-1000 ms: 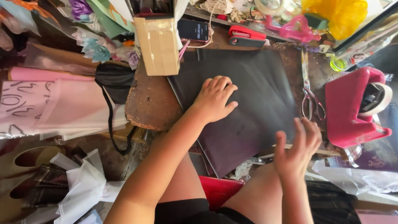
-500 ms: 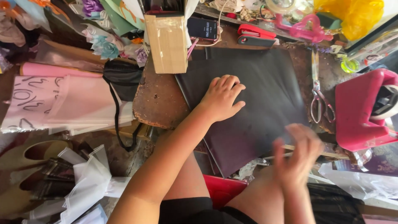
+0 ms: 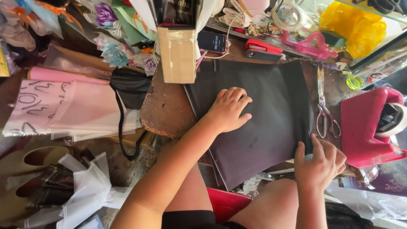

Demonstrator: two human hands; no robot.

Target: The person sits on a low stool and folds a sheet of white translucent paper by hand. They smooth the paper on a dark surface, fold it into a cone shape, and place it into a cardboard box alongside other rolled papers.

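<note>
Nearest the camera, the right hand (image 3: 319, 166) pinches the near right corner of a large dark, matte sheet of wrapping paper (image 3: 263, 127), thumb on top and fingers curled under the edge. The sheet looks thin and light, soft enough to bend without cracking yet likely to hold a crease, and it would slide easily over the wood, so an edge or corner seems the sensible place to grip while something pins the middle. The left hand (image 3: 229, 109) does that: it lies flat and spread wide on the sheet's centre, holding nothing, pressing it to the worn brown wooden surface (image 3: 165, 108). The sheet covers most of that surface and its near edge overhangs toward the lap.

Just right of the sheet lie silver scissors with pink handles (image 3: 325, 111), and beyond them stands a bright pink plastic tape dispenser (image 3: 364, 127) carrying 1 white roll. Left of the surface hangs a black cloth bag with a long strap (image 3: 129, 89), lying over pale pink wrapping sheets with white scrawled lettering (image 3: 55, 108).

At the far edge, a plain tan cardboard box (image 3: 178, 53), upright and taped, touches the sheet's far left corner. Beside it rests a dark phone-like slab (image 3: 212, 41), then a red stapler (image 3: 262, 50). Farther right, crumpled yellow cellophane (image 3: 356, 27) fills the corner.
</note>
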